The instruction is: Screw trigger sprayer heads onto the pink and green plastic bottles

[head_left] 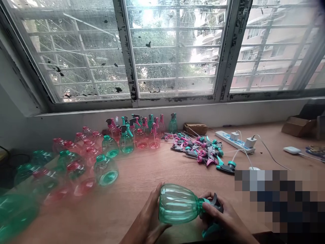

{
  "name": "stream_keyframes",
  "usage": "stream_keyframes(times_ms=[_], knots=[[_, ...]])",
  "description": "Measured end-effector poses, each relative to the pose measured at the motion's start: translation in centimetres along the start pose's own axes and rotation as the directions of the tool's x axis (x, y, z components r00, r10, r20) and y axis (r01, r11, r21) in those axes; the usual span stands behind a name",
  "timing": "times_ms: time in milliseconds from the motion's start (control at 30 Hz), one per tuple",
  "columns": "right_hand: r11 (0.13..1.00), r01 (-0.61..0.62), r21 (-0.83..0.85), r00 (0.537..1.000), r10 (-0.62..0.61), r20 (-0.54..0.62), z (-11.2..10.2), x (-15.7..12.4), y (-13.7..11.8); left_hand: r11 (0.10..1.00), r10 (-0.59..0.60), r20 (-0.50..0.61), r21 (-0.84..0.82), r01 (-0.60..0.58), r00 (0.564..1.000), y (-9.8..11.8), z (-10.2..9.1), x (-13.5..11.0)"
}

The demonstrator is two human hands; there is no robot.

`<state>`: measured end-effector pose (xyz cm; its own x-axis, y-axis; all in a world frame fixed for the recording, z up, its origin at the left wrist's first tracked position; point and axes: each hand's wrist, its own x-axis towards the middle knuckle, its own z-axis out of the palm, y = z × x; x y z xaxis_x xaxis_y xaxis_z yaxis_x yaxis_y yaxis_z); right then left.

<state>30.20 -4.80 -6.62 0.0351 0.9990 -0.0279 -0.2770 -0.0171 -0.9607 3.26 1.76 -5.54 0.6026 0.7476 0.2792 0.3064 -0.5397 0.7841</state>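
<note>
One green spray bottle lies sideways, held just over the near edge of the wooden table, between both hands. Left hand cups its base, fingers curled on the plastic. Right hand is wrapped round the black-and-teal trigger head at the neck. Looks to me like the head's getting screwed on, so the next bit wants the bottle kept steady while the collar twists. Loose sprayer heads are piled behind, empty bottles off left.
</note>
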Motion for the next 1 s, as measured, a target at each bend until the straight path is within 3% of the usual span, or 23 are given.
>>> stream_keyframes(times_ms=[133, 367, 600, 733, 1000], knots=[[1.0, 0.008, -0.002, 1.0, -0.008, 0.006, 0.1, 0.1, 0.2, 1.0, -0.009, -0.02, 0.017, 0.009, 1.0, -0.7, 0.1, -0.1], [1.0, 0.018, 0.02, 0.999, -0.017, -0.041, 0.4, 0.0, 0.0, 0.997, -0.078, 0.018, 0.017, 0.078, 0.997, 1.0, -0.5, 0.0], [0.999, 0.038, -0.018, 0.998, -0.039, -0.044, 0.5, 0.0, -0.2, 0.994, -0.043, -0.023, 0.098, 0.045, 0.999, -0.6, -0.3, -0.2], [0.999, 0.038, -0.024, 0.999, -0.039, -0.034, 0.3, 0.1, 0.0, 0.992, -0.085, -0.027, 0.094, 0.088, 0.996, 0.0, -0.6, 0.0], [0.999, 0.035, -0.005, 0.999, -0.035, -0.009, 0.0, 0.1, 0.3, 0.997, -0.042, -0.069, 0.067, 0.046, 0.997, -0.4, -0.3, -0.4]])
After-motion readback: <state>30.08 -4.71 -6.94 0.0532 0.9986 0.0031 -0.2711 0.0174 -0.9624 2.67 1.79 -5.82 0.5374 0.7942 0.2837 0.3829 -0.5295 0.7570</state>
